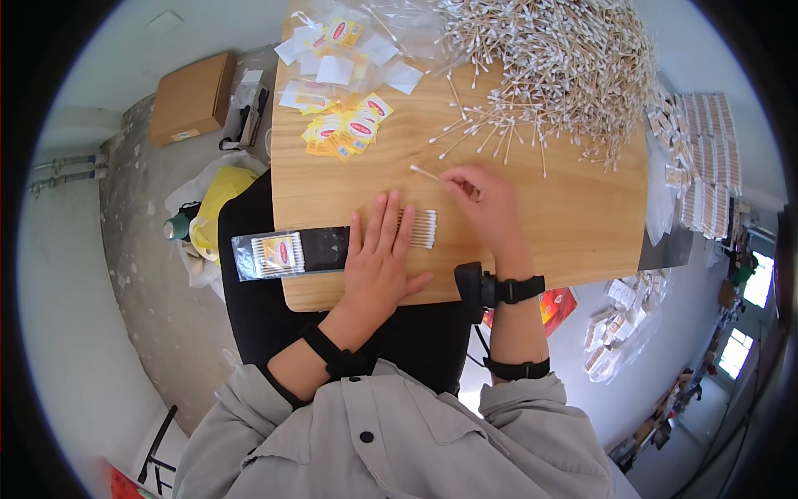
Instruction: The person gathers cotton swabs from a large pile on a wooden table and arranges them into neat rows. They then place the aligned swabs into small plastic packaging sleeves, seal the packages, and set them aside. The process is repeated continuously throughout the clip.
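Observation:
My left hand (378, 258) lies flat near the table's front edge, fingers stretched out. Under its fingers is a row of cotton swabs (425, 229), whose white tips show to the right of the hand. A black strip (326, 249) runs left from beneath that hand to a clear plastic bag (243, 256) holding a row of swabs and a yellow-and-white card (278, 252). Above the table my right hand (486, 204) pinches a single cotton swab (426, 173), its white tip pointing left. The far ends of the row are hidden by my left hand.
A big heap of loose cotton swabs (557, 71) covers the table's far right. Yellow cards (345, 131) and small clear bags (337, 69) lie at the far left. Packed swab bundles (706, 158) stand beyond the right edge. A cardboard box (192, 97) sits on the floor.

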Action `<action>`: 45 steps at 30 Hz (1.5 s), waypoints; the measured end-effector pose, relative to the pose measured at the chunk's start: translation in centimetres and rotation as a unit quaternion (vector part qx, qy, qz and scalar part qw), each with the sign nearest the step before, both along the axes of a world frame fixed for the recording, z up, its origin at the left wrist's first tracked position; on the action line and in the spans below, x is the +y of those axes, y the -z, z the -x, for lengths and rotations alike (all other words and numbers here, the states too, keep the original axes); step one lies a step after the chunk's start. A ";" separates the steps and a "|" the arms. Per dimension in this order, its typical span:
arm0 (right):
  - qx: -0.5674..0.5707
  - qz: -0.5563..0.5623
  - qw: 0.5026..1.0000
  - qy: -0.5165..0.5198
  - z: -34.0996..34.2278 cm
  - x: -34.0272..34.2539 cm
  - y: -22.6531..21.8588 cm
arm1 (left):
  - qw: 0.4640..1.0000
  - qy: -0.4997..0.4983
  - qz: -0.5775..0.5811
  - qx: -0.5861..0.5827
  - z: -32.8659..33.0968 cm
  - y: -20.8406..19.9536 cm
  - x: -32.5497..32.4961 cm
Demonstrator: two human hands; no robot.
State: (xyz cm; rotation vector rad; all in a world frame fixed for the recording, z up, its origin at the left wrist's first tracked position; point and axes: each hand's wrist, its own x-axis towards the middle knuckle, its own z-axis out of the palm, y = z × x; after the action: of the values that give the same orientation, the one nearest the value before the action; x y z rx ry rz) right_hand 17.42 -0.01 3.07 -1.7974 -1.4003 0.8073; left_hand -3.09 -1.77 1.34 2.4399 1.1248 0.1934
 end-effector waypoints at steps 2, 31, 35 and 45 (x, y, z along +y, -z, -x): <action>-0.040 0.044 0.997 -0.048 0.2 0.1 0.5 | 1.000 -0.003 0.000 -0.007 -0.1 0.1 0.0; -0.131 -0.046 0.990 0.011 3.4 -1.4 1.6 | 0.999 -0.007 -0.024 -0.021 0.1 0.8 -0.3; 0.002 -0.085 0.991 0.099 3.4 -2.6 1.9 | 0.998 -0.023 -0.024 -0.047 0.4 0.5 -0.2; 0.263 -0.168 0.932 0.184 8.9 -3.2 4.7 | 0.997 -0.046 -0.044 0.035 1.4 0.9 1.1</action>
State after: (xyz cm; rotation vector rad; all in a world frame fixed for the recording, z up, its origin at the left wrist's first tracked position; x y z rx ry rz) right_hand 8.50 -3.23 -1.59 -1.3794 -0.7655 0.7224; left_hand -4.50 -0.62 0.47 2.4915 1.2856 0.1899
